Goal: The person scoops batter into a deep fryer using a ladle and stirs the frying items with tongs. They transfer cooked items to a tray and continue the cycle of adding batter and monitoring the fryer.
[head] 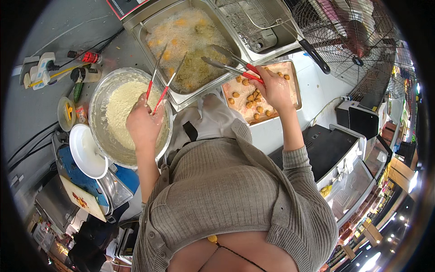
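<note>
My left hand (144,119) is shut on red-handled metal tongs (164,89) above a metal bowl (96,119) of pale batter or flour mix (119,108). The tips of these tongs reach over the near left part of the fryer. My right hand (272,87) grips a second pair of red-handled tongs (231,66), their jaws apart over the right side of the fryer. Orange pieces and foam float in the bubbling oil (190,47) of the fryer vat. Below my right hand, browned fried pieces (253,98) lie on a paper-lined tray (299,88).
Beside the vat is a second fryer well with a wire basket (265,13), its black handle (314,56) sticking out. A large wire-caged fan (357,40) stands at right. A white bowl (89,151), bottles (86,74) and a power strip (44,69) are at left.
</note>
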A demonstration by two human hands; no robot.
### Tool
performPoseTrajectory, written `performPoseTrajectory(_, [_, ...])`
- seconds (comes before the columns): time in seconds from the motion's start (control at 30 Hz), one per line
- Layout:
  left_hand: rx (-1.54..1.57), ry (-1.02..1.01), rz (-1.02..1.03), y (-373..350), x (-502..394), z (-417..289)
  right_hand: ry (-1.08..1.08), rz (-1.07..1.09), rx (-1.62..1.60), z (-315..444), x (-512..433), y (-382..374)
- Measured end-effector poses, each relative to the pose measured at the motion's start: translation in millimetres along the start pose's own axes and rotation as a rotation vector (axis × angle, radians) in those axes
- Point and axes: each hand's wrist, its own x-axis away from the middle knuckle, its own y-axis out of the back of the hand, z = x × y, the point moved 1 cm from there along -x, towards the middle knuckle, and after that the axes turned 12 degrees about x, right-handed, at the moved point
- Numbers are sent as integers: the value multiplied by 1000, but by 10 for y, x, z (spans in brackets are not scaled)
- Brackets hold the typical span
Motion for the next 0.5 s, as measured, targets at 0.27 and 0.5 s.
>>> performPoseTrajectory(0.27, [4,88,74,131,-90,-41,118,-182,48,-122,-35,-43])
performPoseTrajectory(0.5, [55,95,51,129,-82,-11,64,-137,73,-130,7,26])
